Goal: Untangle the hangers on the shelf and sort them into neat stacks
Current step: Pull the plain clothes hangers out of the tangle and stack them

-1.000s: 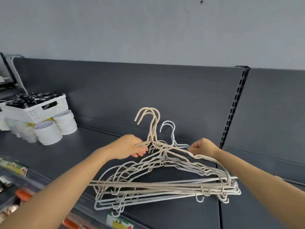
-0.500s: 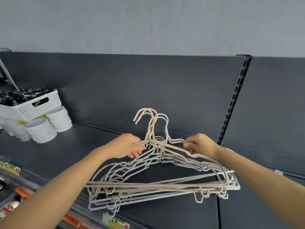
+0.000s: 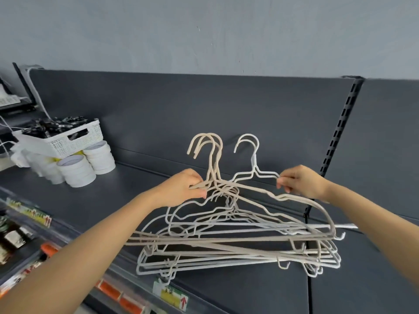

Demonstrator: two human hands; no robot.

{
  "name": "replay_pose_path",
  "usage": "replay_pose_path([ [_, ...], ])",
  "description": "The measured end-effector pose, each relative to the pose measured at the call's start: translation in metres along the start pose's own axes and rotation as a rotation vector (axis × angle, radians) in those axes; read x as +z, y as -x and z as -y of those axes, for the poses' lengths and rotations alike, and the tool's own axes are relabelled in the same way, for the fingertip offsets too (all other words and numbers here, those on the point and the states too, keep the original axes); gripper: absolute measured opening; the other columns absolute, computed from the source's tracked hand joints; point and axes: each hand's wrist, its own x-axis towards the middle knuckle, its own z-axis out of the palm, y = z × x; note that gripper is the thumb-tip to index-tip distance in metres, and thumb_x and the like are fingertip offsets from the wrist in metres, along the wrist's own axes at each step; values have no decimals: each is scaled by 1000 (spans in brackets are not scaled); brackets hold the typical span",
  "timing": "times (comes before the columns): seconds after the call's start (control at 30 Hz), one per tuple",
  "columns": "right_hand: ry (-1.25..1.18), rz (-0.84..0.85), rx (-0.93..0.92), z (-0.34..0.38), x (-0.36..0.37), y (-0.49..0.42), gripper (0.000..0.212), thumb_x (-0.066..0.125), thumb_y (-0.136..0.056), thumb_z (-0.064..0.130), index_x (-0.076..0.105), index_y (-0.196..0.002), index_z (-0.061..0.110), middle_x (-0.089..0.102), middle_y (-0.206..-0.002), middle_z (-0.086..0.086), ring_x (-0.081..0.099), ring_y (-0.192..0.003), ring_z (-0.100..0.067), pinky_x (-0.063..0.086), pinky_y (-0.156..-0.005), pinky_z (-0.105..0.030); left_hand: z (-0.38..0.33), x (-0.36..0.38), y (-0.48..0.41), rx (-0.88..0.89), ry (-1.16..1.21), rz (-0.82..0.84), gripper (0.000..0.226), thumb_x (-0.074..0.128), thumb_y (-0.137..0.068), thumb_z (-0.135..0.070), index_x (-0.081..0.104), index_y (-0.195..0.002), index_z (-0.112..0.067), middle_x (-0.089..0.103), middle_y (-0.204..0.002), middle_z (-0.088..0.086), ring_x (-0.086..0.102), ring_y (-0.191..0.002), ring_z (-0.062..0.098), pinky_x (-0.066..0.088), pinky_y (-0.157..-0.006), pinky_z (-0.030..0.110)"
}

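Note:
A tangled bundle of wire hangers [image 3: 238, 243], beige and white, hangs above the dark shelf [image 3: 127, 200]. My left hand [image 3: 181, 189] grips the beige hangers [image 3: 207, 155] just below their hooks. My right hand [image 3: 299, 181] pinches the shoulder of a white hanger [image 3: 254, 155], whose hook stands apart to the right of the beige hooks. The lower bars of the bundle cross each other and reach to the shelf's front edge.
A white basket [image 3: 68, 137] of dark items sits on stacked white round tubs [image 3: 77, 171] at the left of the shelf. A slotted upright [image 3: 340, 132] divides the back panel at right. Price tags [image 3: 170, 295] line the shelf's front edge.
My right hand has moved to the right along with the white hanger, so its hook has separated from the beige hooks. My left hand keeps its hold.

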Motion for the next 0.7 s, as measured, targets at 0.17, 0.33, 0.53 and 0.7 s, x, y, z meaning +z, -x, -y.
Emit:
replay_pose_path([
  [0.17,-105,65,10,3,12,-6,28,59,-88,7,66,-62,16,55,-54,-3,45,-53,-15,37,-52,-23,-3,-15,7,12,8,-12,25,57,-92,-36,71,-87,-17,64,-107,-1,59,-102,15,45,-94,32],
  [0.33,41,-62,-70,21,-7,-7,29,53,-93,22,67,-68,17,61,-57,2,49,-50,-6,43,-55,-17,-6,-25,9,46,-30,-11,26,55,-94,-37,71,-89,-16,67,-112,1,60,-106,18,44,-99,39],
  [0.53,-127,31,20,24,-4,-6,30,55,-92,17,63,-68,2,54,-52,0,42,-47,-11,35,-48,-22,-9,-29,4,45,11,19,24,56,-92,-40,72,-91,-22,67,-119,-1,60,-112,14,43,-103,36],
  [0.7,-298,223,173,14,35,-3,25,52,-91,9,68,-74,2,55,-57,-7,40,-40,-10,28,-38,-18,-7,-25,2,-10,-62,117,27,53,-91,-49,72,-86,-31,65,-92,-7,59,-87,10,45,-90,36],
])
